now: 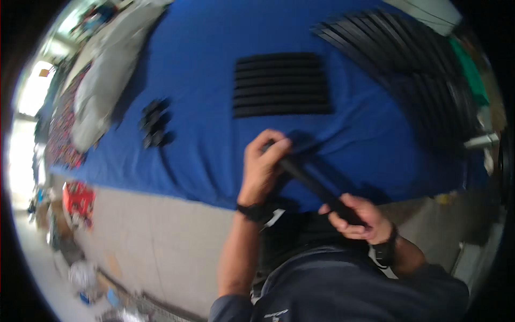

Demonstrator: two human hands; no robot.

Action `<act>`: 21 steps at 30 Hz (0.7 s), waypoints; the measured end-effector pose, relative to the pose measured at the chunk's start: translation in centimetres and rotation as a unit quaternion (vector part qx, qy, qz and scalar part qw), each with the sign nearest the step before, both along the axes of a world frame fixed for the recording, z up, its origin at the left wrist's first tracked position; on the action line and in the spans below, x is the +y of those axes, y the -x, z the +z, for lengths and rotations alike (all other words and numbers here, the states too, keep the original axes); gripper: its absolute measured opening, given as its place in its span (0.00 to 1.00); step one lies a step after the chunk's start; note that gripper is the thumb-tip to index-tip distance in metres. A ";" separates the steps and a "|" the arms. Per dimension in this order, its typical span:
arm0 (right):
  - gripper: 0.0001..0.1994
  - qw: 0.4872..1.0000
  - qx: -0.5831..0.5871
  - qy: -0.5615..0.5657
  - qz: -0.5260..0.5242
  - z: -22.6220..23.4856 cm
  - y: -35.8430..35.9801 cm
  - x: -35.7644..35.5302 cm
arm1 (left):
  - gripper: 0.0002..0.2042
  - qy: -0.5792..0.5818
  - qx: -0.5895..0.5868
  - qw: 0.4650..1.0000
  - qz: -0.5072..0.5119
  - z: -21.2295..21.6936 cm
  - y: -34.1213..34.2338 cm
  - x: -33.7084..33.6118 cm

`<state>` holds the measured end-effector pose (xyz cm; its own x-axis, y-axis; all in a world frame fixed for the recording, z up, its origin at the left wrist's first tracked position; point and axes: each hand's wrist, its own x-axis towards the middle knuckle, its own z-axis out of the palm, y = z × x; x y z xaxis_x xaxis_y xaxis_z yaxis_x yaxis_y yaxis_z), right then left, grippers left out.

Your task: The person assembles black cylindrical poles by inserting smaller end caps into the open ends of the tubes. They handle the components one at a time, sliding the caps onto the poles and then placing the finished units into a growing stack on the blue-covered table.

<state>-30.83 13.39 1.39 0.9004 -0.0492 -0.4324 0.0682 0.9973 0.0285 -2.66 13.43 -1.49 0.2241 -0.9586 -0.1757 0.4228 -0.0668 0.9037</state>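
I hold a black rod-like piece (311,181) slantwise above the near edge of a table covered in blue cloth. My left hand (264,161) pinches its upper end with thumb and fingers. Around the lower end, nearer my body, my right hand (363,219) has its fingers wrapped. Just beyond my left hand, several similar black pieces (281,85) lie side by side in a neat block. A small cluster of black parts (154,123) sits on the cloth to the left; their kind is too blurred to tell.
Many long black strips (397,51) are spread at the far right of the blue cloth (198,64). A greyish-white wrapped bundle (110,80) lies along the left side. On the floor at left is a red bag-like item (79,201). Green fabric (469,70) shows at the right edge.
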 end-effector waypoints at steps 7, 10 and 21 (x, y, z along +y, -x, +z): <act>0.20 0.727 0.263 0.627 0.095 2.0 -2.0 0.6 | 0.08 0.037 0.044 0.998 0.017 -0.8 -0.6 0.0; 0.20 0.971 0.116 0.211 0.003 1.8 -0.7 0.3 | 0.08 0.043 0.061 0.997 -0.003 -1.2 -0.3 -0.1; 0.20 0.982 0.065 0.174 0.016 2.1 -0.6 0.1 | 0.09 0.050 0.059 0.997 0.007 -1.2 -0.5 0.1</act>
